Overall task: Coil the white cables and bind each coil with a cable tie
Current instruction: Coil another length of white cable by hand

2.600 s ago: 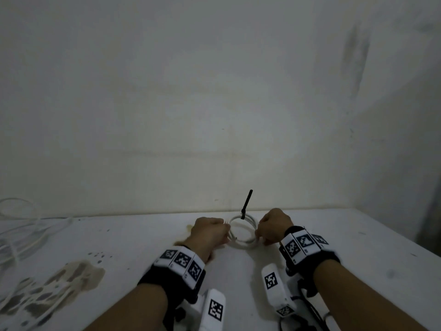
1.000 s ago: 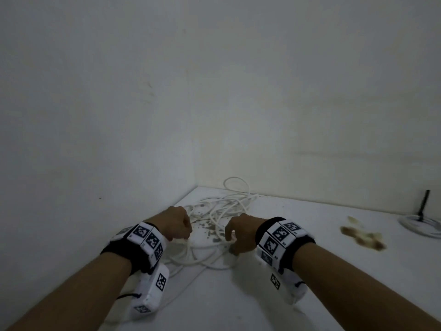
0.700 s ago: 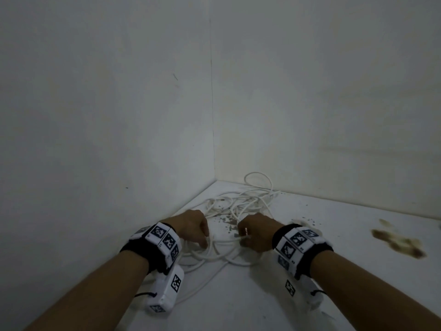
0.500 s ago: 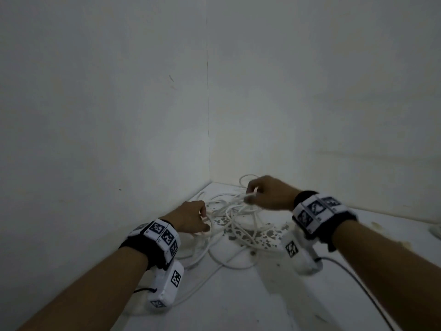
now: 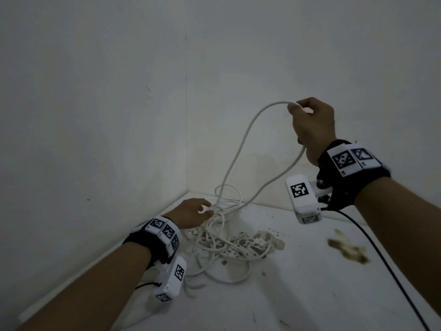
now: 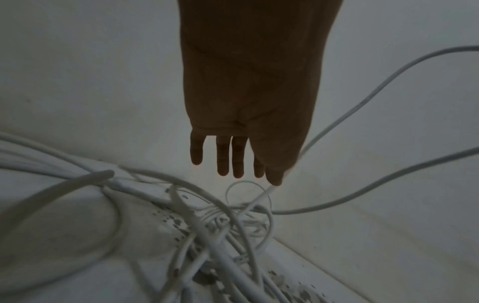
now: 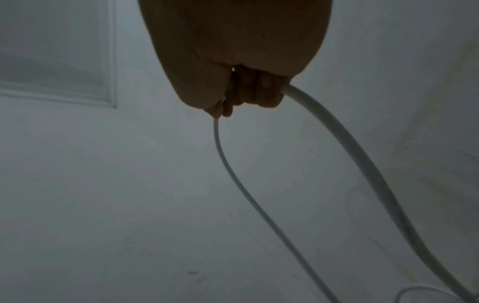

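Observation:
A tangled pile of white cables (image 5: 224, 244) lies on the white table in the corner, and fills the lower part of the left wrist view (image 6: 207, 225). My right hand (image 5: 298, 111) is raised high above the pile and grips one white cable (image 5: 241, 149), which hangs from it as a long loop down to the pile. The right wrist view shows the fingers (image 7: 249, 92) curled round that cable (image 7: 350, 153). My left hand (image 5: 202, 210) is low at the pile's far edge. Its thumb (image 6: 274, 164) and forefinger pinch a strand of the same cable (image 6: 261, 198).
Two bare walls meet in a corner (image 5: 186, 115) right behind the pile. A brown stain (image 5: 346, 249) marks the table (image 5: 310, 295) to the right, with flaked patches (image 5: 262, 242) under the cables. A black lead (image 5: 372, 247) hangs from my right wrist camera.
My view swung left from the bound coil to the corner pile. Both hands reached into the pile, then my right hand rose high, drawing a cable loop up. The left hand stayed low.

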Motion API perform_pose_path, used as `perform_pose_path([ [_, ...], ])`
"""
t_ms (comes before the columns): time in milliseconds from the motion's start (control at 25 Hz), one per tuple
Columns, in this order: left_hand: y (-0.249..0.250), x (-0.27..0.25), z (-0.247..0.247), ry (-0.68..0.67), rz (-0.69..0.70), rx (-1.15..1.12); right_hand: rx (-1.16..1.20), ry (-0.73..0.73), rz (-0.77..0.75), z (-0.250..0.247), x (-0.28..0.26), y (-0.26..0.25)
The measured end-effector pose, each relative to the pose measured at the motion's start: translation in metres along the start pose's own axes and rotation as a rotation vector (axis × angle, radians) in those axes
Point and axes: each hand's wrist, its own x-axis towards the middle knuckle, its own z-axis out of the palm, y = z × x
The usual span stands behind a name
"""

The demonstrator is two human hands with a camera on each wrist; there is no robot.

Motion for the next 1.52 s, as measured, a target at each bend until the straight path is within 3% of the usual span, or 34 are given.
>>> perform_pose_path([
  [200,0.037,0.02,0.015,-0.037,0.006,-0.09,0.052,0.046,-0.063,-0.029,0.001,-0.003],
  [360,0.068,0.027,0.02,-0.112,0.083,-0.04,-0.047,0.233,-0.266,-0.058,0.014,-0.02],
  [560,0.107,0.027,0.045,-0.242,-0.031,-0.328,-0.255,0.242,-0.548,-0.075,0.019,-0.042],
  [800,0.137,0.029,0.058,-0.172,-0.108,-0.679,-0.571,0.21,-0.706,-0.098,0.01,-0.028],
  [960,0.148,0.031,0.049,-0.076,-0.088,-0.943,-0.7,0.128,-0.514,-0.116,0.001,0.009],
  [1160,0.161,0.03,0.057,-0.09,-0.033,-0.719,-0.676,-0.033,-0.152,-0.122,-0.029,0.073],
  [1360,0.177,0.037,0.062,-0.104,-0.028,-0.772,-0.581,-0.221,0.273,-0.118,-0.07,0.126],
  [1440,0.191,0.04,0.058,-0.119,-0.011,-0.825,-0.59,-0.315,0.334,-0.112,-0.085,0.135],
  [1520,0.208,0.044,0.056,-0.122,-0.001,-0.875,-0.53,-0.384,0.304,-0.103,-0.096,0.136],
])
